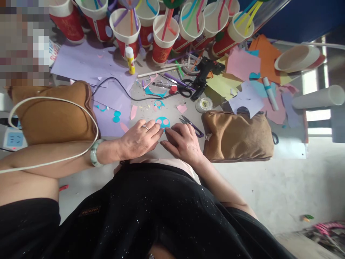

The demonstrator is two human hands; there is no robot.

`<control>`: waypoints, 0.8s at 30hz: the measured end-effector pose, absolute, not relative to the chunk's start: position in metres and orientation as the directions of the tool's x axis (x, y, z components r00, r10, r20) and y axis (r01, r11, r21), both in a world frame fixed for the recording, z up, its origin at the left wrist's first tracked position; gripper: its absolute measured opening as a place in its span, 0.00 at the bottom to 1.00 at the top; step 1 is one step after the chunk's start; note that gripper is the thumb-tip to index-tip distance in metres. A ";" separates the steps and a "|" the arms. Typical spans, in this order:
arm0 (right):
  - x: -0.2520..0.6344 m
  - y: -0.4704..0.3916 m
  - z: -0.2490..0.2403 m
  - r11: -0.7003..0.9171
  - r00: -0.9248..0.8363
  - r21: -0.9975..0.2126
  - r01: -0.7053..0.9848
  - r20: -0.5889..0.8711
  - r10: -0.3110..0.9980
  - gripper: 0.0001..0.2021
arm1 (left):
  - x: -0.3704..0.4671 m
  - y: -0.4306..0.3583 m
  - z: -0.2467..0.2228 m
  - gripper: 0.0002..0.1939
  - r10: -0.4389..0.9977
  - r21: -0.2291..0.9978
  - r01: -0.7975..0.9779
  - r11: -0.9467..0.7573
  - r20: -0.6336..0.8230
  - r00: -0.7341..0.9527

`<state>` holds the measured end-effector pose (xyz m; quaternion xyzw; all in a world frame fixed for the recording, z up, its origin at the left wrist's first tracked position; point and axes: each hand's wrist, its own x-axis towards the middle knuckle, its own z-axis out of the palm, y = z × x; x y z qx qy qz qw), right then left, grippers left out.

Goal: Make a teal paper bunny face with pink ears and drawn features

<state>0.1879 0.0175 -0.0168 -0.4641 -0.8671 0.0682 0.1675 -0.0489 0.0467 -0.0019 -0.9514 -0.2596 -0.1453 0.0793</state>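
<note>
A small blue paper cutout [162, 119] with two pink paper ovals on it lies flat on the table before me. At its lower left edge is my left hand [141, 138], fingers bent and close together, with a ring and a bracelet on that arm. My right hand [184, 142] meets the lower right edge with curled fingers, its thumb lower down. Both hands seem to hold the cutout's near edge; the fingertips partly hide it. Just beyond the right hand, scissors [196, 130] lie with blades apart. Blue paper scraps [159, 104] and a pink scrap [182, 108] lie farther off.
Red-and-white paper cups [165, 50] with coloured straws line the back. A glue stick [130, 61], a black glue gun [206, 72] and a round clear container [204, 104] stand or lie nearer. Brown cushions [238, 136] flank my arms; a white cable [54, 98] crosses the left one.
</note>
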 end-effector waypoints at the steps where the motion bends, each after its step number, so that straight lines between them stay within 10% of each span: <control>1: 0.188 0.017 -0.016 0.562 -0.519 -0.266 0.783 0.217 0.826 0.24 | -0.049 0.047 -0.002 0.17 0.470 -0.080 0.517 -0.852 0.319 0.823; 17: 0.199 0.018 0.004 0.617 -0.528 -0.242 0.749 0.345 0.776 0.18 | -0.051 0.048 0.000 0.15 0.476 -0.052 0.510 -0.859 0.287 0.831; 24: 0.263 0.057 0.033 0.352 -0.281 -0.065 0.934 0.476 0.833 0.21 | -0.052 0.049 -0.004 0.15 0.459 -0.063 0.492 -0.868 0.273 0.845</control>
